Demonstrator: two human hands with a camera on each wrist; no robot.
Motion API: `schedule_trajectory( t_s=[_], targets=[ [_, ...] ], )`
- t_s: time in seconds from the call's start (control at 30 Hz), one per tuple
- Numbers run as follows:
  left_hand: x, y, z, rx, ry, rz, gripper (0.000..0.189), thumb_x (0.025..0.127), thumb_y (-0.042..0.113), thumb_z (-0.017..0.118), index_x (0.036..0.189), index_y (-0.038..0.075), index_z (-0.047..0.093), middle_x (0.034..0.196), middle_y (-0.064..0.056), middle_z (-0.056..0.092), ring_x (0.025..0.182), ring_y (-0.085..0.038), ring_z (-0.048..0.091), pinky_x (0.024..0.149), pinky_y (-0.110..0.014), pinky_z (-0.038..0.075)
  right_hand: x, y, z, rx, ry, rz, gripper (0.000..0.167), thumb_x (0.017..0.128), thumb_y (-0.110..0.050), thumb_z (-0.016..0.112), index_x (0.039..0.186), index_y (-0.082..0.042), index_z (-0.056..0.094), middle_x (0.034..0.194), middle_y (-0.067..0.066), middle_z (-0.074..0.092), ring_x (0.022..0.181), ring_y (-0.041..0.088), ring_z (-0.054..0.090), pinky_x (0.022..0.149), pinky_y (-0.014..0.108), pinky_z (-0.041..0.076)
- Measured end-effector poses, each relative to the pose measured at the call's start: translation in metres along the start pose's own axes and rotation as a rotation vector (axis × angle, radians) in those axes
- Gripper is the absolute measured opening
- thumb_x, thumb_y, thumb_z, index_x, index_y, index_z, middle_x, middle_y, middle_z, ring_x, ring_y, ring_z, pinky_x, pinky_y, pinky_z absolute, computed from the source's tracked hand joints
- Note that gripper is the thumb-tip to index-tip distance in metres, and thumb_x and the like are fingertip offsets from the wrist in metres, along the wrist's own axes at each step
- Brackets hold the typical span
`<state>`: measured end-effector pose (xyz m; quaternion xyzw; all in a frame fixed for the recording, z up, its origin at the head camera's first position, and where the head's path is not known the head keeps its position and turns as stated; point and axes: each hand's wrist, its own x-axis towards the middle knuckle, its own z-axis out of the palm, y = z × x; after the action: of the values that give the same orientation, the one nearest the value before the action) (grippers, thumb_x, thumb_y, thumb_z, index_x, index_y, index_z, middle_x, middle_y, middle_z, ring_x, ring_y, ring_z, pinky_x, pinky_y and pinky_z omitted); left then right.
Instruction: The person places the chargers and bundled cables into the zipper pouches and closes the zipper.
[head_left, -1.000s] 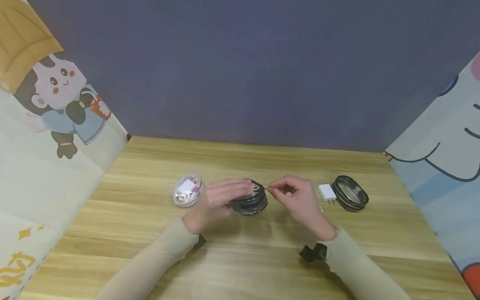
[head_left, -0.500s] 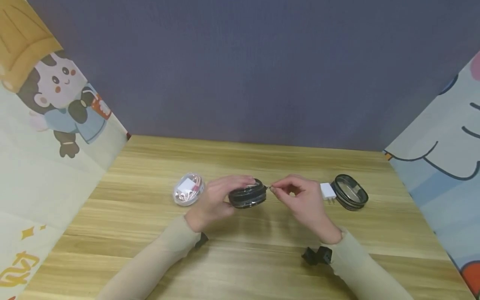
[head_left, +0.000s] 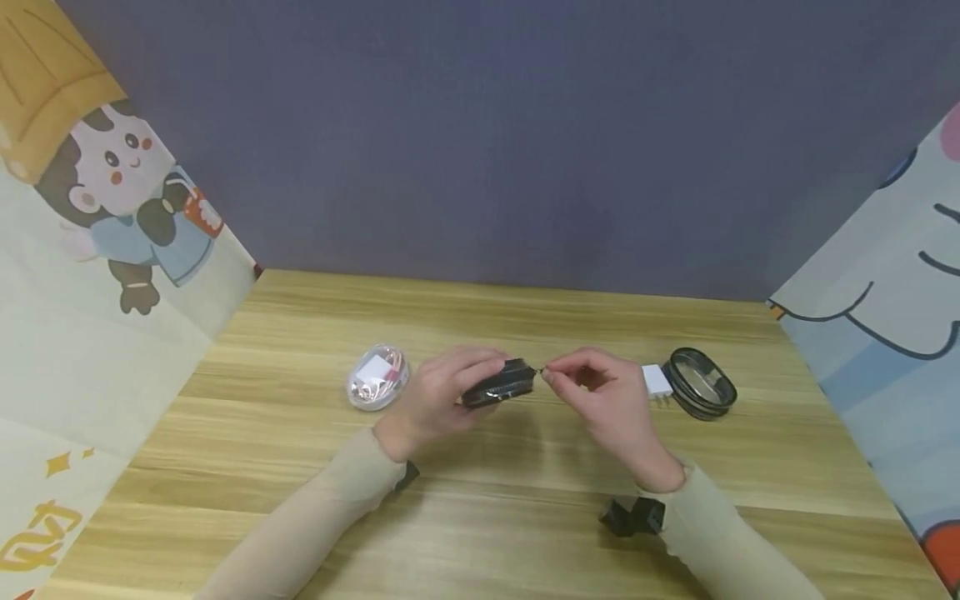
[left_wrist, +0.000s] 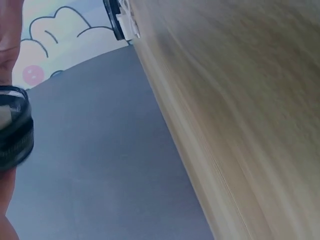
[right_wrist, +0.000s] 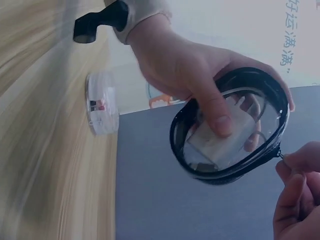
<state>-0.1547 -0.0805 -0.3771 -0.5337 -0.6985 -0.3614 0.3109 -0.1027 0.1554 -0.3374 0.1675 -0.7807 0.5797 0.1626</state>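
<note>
My left hand (head_left: 438, 390) grips a small oval zip pouch (head_left: 501, 385) with black edging, held above the table and tilted edge-on to the head view. In the right wrist view the pouch has clear faces; the left thumb presses one face and the fingers go behind. Inside it show a white charger plug (right_wrist: 239, 131) and a pale cable. My right hand (head_left: 609, 404) pinches the small zipper pull (right_wrist: 281, 155) at the pouch's right end between thumb and index finger. Part of the pouch shows in the left wrist view, at its left edge.
A clear round case (head_left: 377, 379) with a white plug and cable lies left on the wooden table (head_left: 480, 533). To the right, a white charger (head_left: 657, 382) lies against another black-edged clear pouch (head_left: 703, 408). A dark grey panel (head_left: 495, 150) stands behind.
The left hand has tilted the pouch from showing its top face to nearly edge-on, its fingers curling further around it. The right hand has moved slightly right with the zipper pull.
</note>
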Motion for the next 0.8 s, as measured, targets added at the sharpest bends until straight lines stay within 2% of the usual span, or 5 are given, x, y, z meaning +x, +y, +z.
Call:
schedule_trajectory(
  t_s=[0.13, 0.27, 0.47, 0.67, 0.8],
  targets=[
    [-0.002, -0.001, 0.002, 0.038, 0.003, 0.031, 0.057, 0.081, 0.006, 0.078, 0.128, 0.012, 0.047, 0.116, -0.020, 0.062, 0.097, -0.033, 0.069, 0.090, -0.034, 0.056, 0.000, -0.003, 0.001, -0.012, 0.000, 0.016, 0.010, 0.086, 0.000, 0.076, 0.091, -0.009, 0.076, 0.086, 0.005, 0.074, 0.069, 0.013, 0.065, 0.058, 0.022, 0.052],
    [-0.002, -0.001, 0.003, 0.018, 0.022, 0.041, 0.042, 0.086, 0.008, 0.073, 0.121, 0.011, 0.049, 0.116, -0.019, 0.062, 0.098, -0.033, 0.069, 0.090, -0.033, 0.056, 0.000, -0.005, 0.003, -0.019, 0.008, -0.018, 0.013, 0.084, 0.002, 0.077, 0.091, -0.009, 0.077, 0.084, 0.005, 0.073, 0.067, 0.012, 0.064, 0.056, 0.021, 0.050],
    [0.001, -0.001, 0.004, 0.037, 0.044, 0.056, 0.036, 0.079, 0.003, 0.073, 0.107, 0.008, 0.053, 0.115, -0.018, 0.063, 0.102, -0.033, 0.068, 0.092, -0.033, 0.055, -0.003, -0.003, 0.009, -0.001, 0.021, -0.110, 0.018, 0.079, 0.010, 0.077, 0.090, -0.005, 0.076, 0.079, 0.007, 0.072, 0.063, 0.011, 0.061, 0.052, 0.020, 0.048],
    [0.002, -0.001, 0.006, 0.062, 0.051, 0.062, 0.034, 0.077, 0.001, 0.075, 0.105, 0.007, 0.058, 0.111, -0.015, 0.065, 0.102, -0.030, 0.068, 0.094, -0.033, 0.054, -0.004, -0.002, 0.012, 0.063, -0.013, -0.115, 0.017, 0.081, 0.011, 0.075, 0.089, -0.004, 0.075, 0.079, 0.003, 0.069, 0.062, 0.013, 0.058, 0.051, 0.019, 0.046],
    [0.002, 0.000, 0.006, 0.115, 0.015, 0.039, 0.029, 0.077, 0.003, 0.077, 0.098, 0.006, 0.057, 0.109, -0.015, 0.066, 0.104, -0.029, 0.067, 0.096, -0.032, 0.053, -0.004, -0.001, 0.015, 0.081, -0.018, -0.131, 0.016, 0.081, 0.011, 0.074, 0.088, -0.003, 0.075, 0.079, 0.004, 0.069, 0.062, 0.013, 0.058, 0.051, 0.020, 0.046]
  ],
)
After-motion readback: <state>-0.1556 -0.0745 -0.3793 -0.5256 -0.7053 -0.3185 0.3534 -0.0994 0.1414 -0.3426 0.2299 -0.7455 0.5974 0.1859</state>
